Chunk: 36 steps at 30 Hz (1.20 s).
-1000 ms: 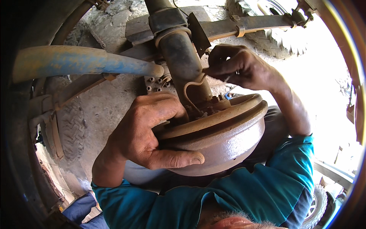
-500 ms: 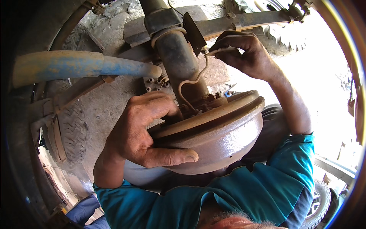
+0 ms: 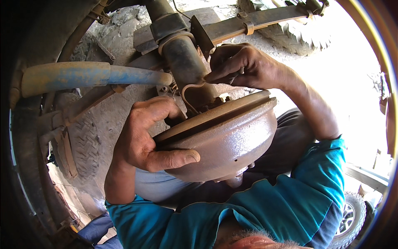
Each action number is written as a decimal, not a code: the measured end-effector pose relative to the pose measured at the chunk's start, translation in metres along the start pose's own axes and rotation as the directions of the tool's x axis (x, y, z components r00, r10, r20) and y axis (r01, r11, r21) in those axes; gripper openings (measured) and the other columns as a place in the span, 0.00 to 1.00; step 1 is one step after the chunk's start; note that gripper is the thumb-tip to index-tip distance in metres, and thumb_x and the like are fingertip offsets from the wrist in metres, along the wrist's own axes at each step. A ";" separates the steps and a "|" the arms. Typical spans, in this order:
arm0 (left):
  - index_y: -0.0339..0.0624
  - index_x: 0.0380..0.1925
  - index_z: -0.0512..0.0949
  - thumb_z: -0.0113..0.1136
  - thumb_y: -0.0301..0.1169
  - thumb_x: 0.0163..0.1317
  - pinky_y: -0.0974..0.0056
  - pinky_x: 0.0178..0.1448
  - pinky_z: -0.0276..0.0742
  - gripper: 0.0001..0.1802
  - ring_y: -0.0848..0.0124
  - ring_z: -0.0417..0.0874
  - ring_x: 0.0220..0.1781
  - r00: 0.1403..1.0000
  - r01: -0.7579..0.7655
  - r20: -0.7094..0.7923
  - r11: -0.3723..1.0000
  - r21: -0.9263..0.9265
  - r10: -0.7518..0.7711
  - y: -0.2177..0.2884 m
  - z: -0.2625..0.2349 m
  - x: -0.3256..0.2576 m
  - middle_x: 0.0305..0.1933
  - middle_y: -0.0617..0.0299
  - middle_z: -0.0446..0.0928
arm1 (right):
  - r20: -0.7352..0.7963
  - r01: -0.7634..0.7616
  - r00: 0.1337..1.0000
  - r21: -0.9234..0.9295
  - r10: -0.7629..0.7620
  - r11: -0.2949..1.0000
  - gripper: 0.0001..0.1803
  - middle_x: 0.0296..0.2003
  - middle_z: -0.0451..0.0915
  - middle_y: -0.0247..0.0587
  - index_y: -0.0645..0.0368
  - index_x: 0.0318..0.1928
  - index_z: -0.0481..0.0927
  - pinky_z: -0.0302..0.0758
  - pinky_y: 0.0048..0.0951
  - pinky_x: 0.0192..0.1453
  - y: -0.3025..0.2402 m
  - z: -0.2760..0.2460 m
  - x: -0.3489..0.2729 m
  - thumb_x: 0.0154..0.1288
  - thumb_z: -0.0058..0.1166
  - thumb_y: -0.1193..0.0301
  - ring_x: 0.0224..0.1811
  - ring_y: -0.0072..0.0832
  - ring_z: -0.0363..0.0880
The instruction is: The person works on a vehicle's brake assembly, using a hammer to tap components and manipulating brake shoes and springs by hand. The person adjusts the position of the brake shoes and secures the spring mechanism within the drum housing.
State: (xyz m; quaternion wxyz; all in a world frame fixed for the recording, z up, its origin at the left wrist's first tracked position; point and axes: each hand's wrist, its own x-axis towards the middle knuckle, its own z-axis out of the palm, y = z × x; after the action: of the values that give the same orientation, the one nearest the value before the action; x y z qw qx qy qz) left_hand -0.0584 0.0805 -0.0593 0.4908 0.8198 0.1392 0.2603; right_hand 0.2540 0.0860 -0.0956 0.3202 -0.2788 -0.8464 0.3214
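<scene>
Our left hand grips the rim of the brake drum, thumb pressed flat along the drum's rusty brown side and fingers curled over its upper edge toward the backing plate, so it is closed on the drum. Our right hand sits above the drum's far edge, fingers pinched narrow around a small dark part that we cannot make out, held against the axle tube. Just below that hand a thin brake pipe loops down beside the tube to the back of the drum. The drum itself hangs at the end of the axle, tilted, its open edge facing up and left, its domed face toward our chest. A flat leaf spring runs across above the right hand, banded by a metal clip. To the left of the axle a blue shock absorber lies nearly level, its end just beside the tube. Behind it a tyre shows its tread against the dirty ground. Our teal sleeves fill the lower edge, and at the top right corner another knobbly tyre lies in bright daylight. A wheel shows in the lower right corner.
</scene>
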 end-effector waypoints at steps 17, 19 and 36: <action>0.30 0.34 0.83 0.84 0.42 0.46 0.63 0.41 0.77 0.26 0.65 0.83 0.33 0.993 0.113 -0.040 0.993 -0.031 -0.114 0.009 0.004 -0.001 0.30 0.53 0.82 | 0.063 0.048 0.997 0.050 -0.051 0.998 0.18 0.44 0.87 0.56 0.66 0.52 0.90 0.81 0.44 0.57 -0.006 -0.002 0.006 0.61 0.66 0.77 0.50 0.47 0.86; 0.30 0.34 0.83 0.84 0.42 0.46 0.63 0.41 0.77 0.27 0.65 0.83 0.33 0.994 0.109 -0.024 0.994 -0.015 -0.109 0.010 0.003 -0.002 0.31 0.53 0.82 | 0.049 0.024 0.999 -0.018 -0.023 1.000 0.16 0.46 0.88 0.57 0.65 0.51 0.90 0.82 0.43 0.57 0.005 0.000 0.003 0.62 0.66 0.76 0.50 0.46 0.87; 0.30 0.38 0.85 0.85 0.42 0.48 0.61 0.45 0.81 0.28 0.61 0.88 0.37 0.999 0.030 0.043 0.999 0.031 -0.032 0.008 -0.005 0.001 0.35 0.50 0.86 | 0.070 -0.008 0.997 -0.028 0.010 1.000 0.14 0.48 0.87 0.57 0.67 0.50 0.88 0.81 0.43 0.59 0.001 0.001 0.012 0.63 0.63 0.82 0.51 0.48 0.87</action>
State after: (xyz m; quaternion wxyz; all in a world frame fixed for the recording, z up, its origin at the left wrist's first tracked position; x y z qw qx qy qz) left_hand -0.0605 0.0803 -0.0498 0.4852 0.8303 0.1452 0.2327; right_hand 0.2456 0.0944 -0.0929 0.2848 -0.2755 -0.8602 0.3209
